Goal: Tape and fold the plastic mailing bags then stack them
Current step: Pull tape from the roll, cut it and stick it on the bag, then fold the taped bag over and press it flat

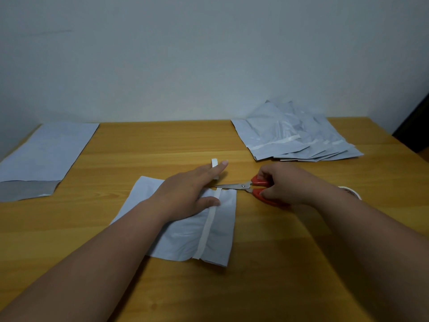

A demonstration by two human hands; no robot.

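Note:
A folded white plastic mailing bag [185, 233] lies on the wooden table in front of me, with a strip of white tape [207, 226] running along its fold. My left hand [188, 189] presses flat on the bag's far end, and a loose end of tape [214, 163] curls up by its fingers. My right hand [282, 184] grips red-handled scissors [246, 186], whose blades point left and meet the tape at the bag's far edge. A roll of white tape [351, 191] peeks out behind my right wrist.
A stack of flat unfolded bags [44, 154] lies at the far left of the table [162, 145]. A fanned pile of taped, folded bags [299, 135] sits at the far right against the wall. A dark object stands beyond the right edge.

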